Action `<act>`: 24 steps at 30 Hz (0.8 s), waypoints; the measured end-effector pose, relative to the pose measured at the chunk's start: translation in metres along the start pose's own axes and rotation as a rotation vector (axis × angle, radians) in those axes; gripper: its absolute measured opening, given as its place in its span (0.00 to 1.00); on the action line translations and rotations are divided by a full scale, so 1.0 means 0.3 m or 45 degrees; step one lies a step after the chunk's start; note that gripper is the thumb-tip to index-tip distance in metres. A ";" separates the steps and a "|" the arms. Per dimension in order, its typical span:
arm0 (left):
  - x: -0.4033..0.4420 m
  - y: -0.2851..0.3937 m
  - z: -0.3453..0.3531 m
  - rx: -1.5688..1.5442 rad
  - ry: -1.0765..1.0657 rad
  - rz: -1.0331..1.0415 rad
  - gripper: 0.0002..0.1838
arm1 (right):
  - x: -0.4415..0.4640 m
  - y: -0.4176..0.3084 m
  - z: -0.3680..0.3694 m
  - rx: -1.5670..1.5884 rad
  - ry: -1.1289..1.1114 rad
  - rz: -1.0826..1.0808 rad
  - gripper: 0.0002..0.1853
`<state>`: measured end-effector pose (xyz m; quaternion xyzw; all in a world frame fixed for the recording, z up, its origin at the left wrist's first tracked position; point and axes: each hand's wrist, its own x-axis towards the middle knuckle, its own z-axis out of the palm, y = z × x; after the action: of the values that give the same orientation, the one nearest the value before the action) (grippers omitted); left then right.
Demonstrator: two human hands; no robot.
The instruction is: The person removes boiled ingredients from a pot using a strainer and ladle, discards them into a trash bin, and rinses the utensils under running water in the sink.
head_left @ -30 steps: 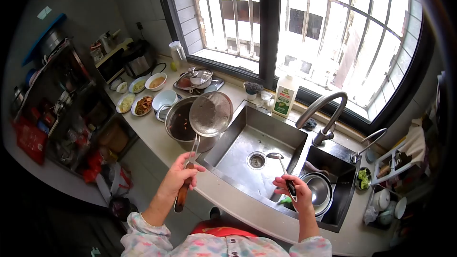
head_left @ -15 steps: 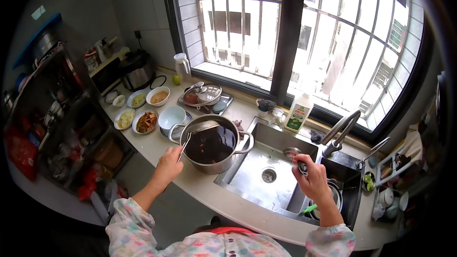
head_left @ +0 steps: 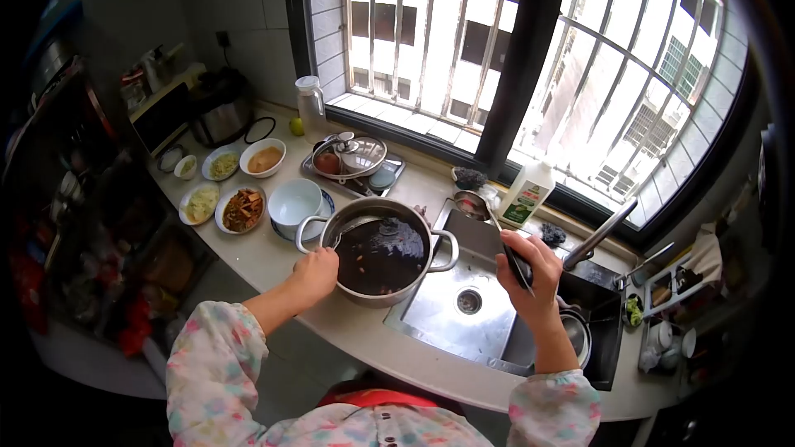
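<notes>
A large steel pot (head_left: 381, 252) of dark liquid stands on the counter, with a few small pieces floating in it. At its left rim my left hand (head_left: 315, 271) is closed round the strainer's handle; the mesh end is hidden, seemingly under the dark liquid. My right hand (head_left: 530, 271) grips the dark handle of a ladle (head_left: 472, 206), whose bowl is raised above the back left corner of the sink. A light blue bowl (head_left: 295, 203) sits on a plate just left of the pot.
The metal sink (head_left: 447, 323) lies right of the pot, with a faucet (head_left: 600, 236) and a white bottle (head_left: 527, 193) behind. Food dishes (head_left: 243, 210) stand at the left. A glass-lidded pan (head_left: 349, 155) rests on a tray behind the pot.
The strainer has gone from above the pot down into the liquid, out of sight. My right hand has raised the ladle from over the sink towards its back left corner.
</notes>
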<state>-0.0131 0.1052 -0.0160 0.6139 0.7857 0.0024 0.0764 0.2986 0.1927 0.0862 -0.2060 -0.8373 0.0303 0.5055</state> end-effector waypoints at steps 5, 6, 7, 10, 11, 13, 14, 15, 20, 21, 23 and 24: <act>0.017 0.052 -0.121 -0.179 -0.392 -0.085 0.08 | -0.018 0.012 0.003 0.038 0.036 0.050 0.18; 0.020 0.065 -0.145 -0.247 -0.503 -0.104 0.07 | -0.027 0.018 0.002 0.057 0.049 0.068 0.17; 0.034 0.057 -0.134 -0.391 -0.565 -0.182 0.08 | -0.032 0.026 -0.002 0.075 0.060 0.086 0.17; 0.023 0.102 -0.165 -0.724 -0.792 -0.398 0.07 | -0.057 0.048 -0.018 0.132 0.066 0.176 0.15; 0.032 0.112 -0.145 -0.832 -0.836 -0.429 0.10 | -0.065 0.055 -0.025 0.148 0.066 0.205 0.14; 0.064 0.123 -0.093 -0.951 -0.882 -0.449 0.13 | -0.081 0.061 -0.036 0.170 0.066 0.258 0.13; 0.078 0.127 -0.078 -1.010 -0.903 -0.455 0.15 | -0.086 0.061 -0.044 0.174 0.066 0.278 0.13; 0.087 0.129 -0.077 -1.082 -0.897 -0.473 0.20 | -0.095 0.063 -0.052 0.176 0.067 0.298 0.13; 0.095 0.058 -0.006 -1.617 -0.880 -0.511 0.21 | -0.181 0.114 -0.063 0.451 0.219 0.700 0.10; 0.081 0.036 0.004 -1.746 -0.875 -0.504 0.21 | -0.201 0.119 -0.069 0.581 0.266 0.900 0.09; 0.035 -0.017 0.018 -1.909 -0.916 -0.484 0.21 | -0.213 0.136 -0.068 0.699 0.298 1.088 0.07; 0.015 -0.034 0.015 -1.992 -0.933 -0.466 0.21 | -0.215 0.142 -0.069 0.695 0.287 1.089 0.08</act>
<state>-0.0234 0.1066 -0.0220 0.2122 0.5710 0.3304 0.7210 0.3558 0.2042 0.0315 -0.3923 -0.5801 0.4292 0.5704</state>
